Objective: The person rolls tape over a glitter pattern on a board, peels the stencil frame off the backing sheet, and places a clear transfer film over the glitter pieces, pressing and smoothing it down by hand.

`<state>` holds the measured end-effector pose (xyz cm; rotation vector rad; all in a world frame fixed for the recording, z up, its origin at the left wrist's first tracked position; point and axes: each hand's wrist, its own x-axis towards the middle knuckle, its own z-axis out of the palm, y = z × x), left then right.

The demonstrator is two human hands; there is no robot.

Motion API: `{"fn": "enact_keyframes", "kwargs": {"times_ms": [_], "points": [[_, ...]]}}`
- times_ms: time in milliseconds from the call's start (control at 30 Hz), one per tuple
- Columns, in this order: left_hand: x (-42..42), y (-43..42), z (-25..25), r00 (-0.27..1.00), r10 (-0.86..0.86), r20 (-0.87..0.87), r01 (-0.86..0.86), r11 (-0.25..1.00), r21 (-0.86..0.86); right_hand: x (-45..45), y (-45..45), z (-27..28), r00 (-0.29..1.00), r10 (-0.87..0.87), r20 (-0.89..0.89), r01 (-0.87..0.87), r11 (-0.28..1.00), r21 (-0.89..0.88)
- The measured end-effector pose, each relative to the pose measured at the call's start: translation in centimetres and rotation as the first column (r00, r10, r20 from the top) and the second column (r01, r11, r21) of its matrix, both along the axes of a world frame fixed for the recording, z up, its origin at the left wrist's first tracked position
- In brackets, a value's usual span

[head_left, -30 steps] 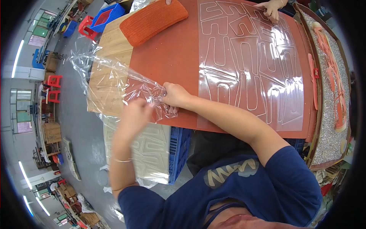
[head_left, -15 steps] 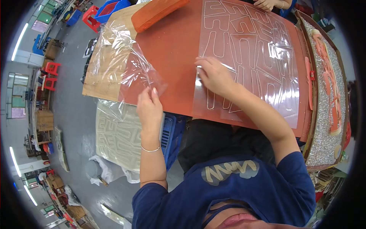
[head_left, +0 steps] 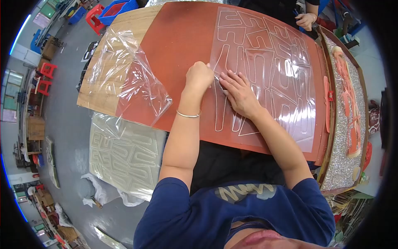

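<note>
A clear plastic sheet (head_left: 265, 110) printed with pale outlined shapes lies on the red-brown board (head_left: 182, 37). My left hand (head_left: 200, 76), with a bracelet on the wrist, is closed at the sheet's left edge; its fingertips are turned away, so what they grip is hidden. My right hand (head_left: 241, 94) rests flat on the sheet close by, fingers stretched out. Left of my hands, a crumpled clear film (head_left: 143, 89) lies loose over the board and the wooden panel (head_left: 97, 89).
A stack of pale sheets with similar shapes (head_left: 124, 153) stands lower left, below table height. On the right is a glittery tray (head_left: 338, 166) holding a pink-orange strip (head_left: 351, 108). Another person's hand (head_left: 306, 20) is at the far right corner. Red stools (head_left: 46, 71) stand farther left.
My left hand has left the loose film and moved right to the sheet's edge. My right hand has shifted slightly down and right. The orange slab at the board's far side is out of view.
</note>
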<state>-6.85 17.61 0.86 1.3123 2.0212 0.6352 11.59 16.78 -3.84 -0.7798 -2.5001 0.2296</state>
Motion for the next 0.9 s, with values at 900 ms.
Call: {"fn": "enact_keyframes", "kwargs": {"times_ms": [900], "points": [[-0.3, 1.0, -1.9, 0.818, 0.055, 0.572, -0.128, 0.988, 0.089, -0.3, -0.1, 1.0, 1.0, -0.008, -0.011, 0.008, 1.0, -0.03]]}}
